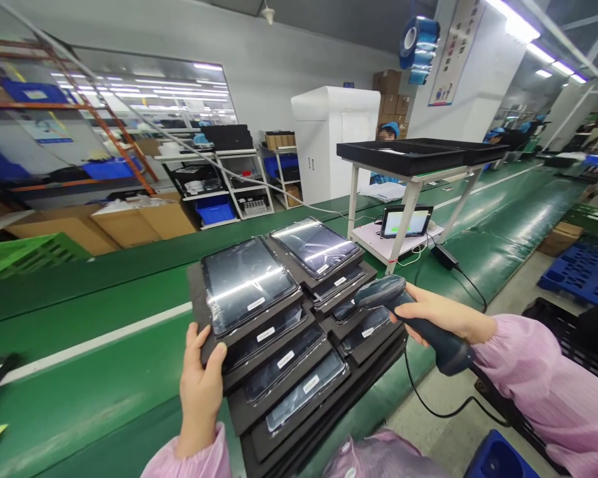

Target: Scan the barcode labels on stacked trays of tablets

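Observation:
My right hand (443, 311) is wrapped round the grip of a dark barcode scanner (383, 292), whose head points left over the stack. A cable runs down from its handle. My left hand (198, 385) grips the left edge of the top black foam tray (195, 292), thumb on top. Flat glossy tablets (246, 282) lie in two columns on stepped foam trays. A second top tablet (315, 245) sits at the back right. Small white barcode labels (285, 359) show along the near edges of several tablets.
The stack rests on a green conveyor belt (104, 385). Beyond it, a white stand (403, 226) carries black trays (403, 158) above a small lit screen (406, 221). A power adapter (444, 257) lies beside the stand. A person in a blue cap (389, 127) is behind it.

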Demonstrator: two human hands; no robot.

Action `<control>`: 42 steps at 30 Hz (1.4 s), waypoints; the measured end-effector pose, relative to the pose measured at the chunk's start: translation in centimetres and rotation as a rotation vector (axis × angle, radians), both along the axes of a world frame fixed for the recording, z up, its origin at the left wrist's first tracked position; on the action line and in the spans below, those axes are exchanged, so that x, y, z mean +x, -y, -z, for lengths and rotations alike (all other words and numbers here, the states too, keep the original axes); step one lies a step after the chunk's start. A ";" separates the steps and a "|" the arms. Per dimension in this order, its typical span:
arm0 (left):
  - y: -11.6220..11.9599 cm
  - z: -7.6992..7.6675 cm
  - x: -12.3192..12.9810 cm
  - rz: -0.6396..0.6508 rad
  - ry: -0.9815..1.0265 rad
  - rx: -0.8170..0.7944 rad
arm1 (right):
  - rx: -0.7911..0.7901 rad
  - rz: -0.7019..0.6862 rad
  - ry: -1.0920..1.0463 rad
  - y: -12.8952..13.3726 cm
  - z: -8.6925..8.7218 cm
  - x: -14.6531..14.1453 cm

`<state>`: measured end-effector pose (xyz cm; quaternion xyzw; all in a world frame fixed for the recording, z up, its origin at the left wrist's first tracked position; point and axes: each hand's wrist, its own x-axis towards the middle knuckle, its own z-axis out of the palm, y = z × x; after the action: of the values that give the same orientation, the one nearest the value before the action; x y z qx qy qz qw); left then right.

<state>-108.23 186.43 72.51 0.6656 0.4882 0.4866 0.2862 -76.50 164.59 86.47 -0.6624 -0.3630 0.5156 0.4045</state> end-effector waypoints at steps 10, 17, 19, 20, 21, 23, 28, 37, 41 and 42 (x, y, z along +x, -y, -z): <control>-0.2 0.0 -0.1 0.034 0.008 -0.004 | -0.191 -0.224 -0.083 -2.3 1.6 -10.5; -0.3 0.0 0.0 0.077 0.014 0.014 | -0.122 -0.134 -0.052 -2.7 1.3 -12.0; -0.4 0.1 0.0 0.081 0.011 0.015 | -0.150 -0.140 -0.041 -2.3 1.3 -12.3; -0.4 0.1 0.0 0.084 0.010 0.019 | -0.165 -0.144 -0.037 -2.0 1.4 -12.3; -0.4 0.2 -0.1 0.089 0.010 0.022 | -0.175 -0.144 -0.038 -1.7 1.6 -12.4; -0.4 0.2 -0.1 0.095 0.011 0.024 | -0.177 -0.124 -0.062 -0.9 2.2 -12.4; -0.3 0.1 -0.1 0.106 0.012 0.025 | -0.205 -0.043 -0.104 1.1 4.0 -12.8; -0.2 0.1 -0.3 0.086 -0.005 0.025 | -0.241 -0.005 -0.153 2.2 4.5 -12.9; -0.3 0.2 -0.3 0.079 -0.008 0.043 | -0.231 -0.037 -0.162 2.9 4.3 -12.3; -0.3 0.2 -0.3 0.075 -0.007 0.048 | -0.223 -0.033 -0.173 3.1 4.3 -12.1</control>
<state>-108.53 186.70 72.29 0.6918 0.4523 0.4846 0.2865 -88.63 161.50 82.16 -0.6503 -0.2782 0.6145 0.3494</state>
